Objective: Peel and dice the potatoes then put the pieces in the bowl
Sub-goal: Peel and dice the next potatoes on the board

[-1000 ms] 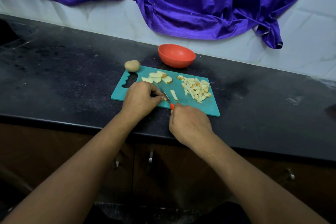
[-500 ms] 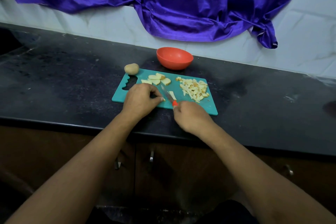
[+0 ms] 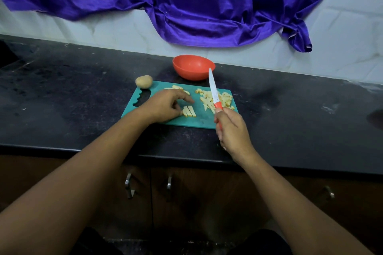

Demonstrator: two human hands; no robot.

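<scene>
Dim indoor frame, soft overhead light, brightest at 12 o'clock on the white wall (image 3: 342, 37) and the purple cloth (image 3: 207, 6), sheen on its folds. Black counter (image 3: 62, 89) shows dull grey glare at 3 o'clock. Faint shadow round the bowl (image 3: 193, 66). Cabinets (image 3: 196, 192) at 6 o'clock near black. Knife (image 3: 214, 94) blade crisp, no motion blur. Wide-angle bend at the edges; fine detail soft and smeared overall.

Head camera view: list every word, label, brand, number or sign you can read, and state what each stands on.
None can be read.
The white-bladed knife with an orange handle shows faint specks on its blade, too blurred to tell as print.
The teal plastic cutting board, round orange bowl and shiny purple cloth show no lettering.
</scene>
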